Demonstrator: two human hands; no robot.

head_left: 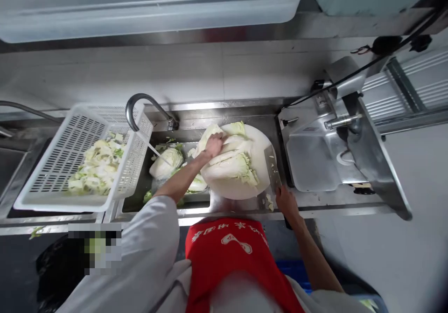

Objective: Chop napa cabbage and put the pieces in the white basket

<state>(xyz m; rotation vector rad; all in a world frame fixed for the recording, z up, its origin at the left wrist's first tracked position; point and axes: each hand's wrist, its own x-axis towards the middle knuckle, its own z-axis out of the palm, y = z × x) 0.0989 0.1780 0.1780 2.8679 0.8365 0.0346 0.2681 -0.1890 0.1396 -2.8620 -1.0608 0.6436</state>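
Observation:
My left hand (214, 145) is pressed on pieces of napa cabbage (229, 166), its fingers curled over them. The cabbage lies on a round white cutting board (261, 142) beside the sink, with leafy ends towards the right. My right hand (286, 200) is closed round the handle of a cleaver (272, 166). The broad blade lies along the board's right edge, apart from the cabbage, with small pale scraps on it. The handle is mostly hidden by my fingers.
Left of the board, a faucet (149, 97) runs water onto a whole cabbage (167, 163) in the sink (135, 200). A white perforated basket (52, 163) holds cut cabbage (100, 163). On the right stands a metal slicing machine (315, 163). A shelf with a plastic tub (150, 14) hangs above.

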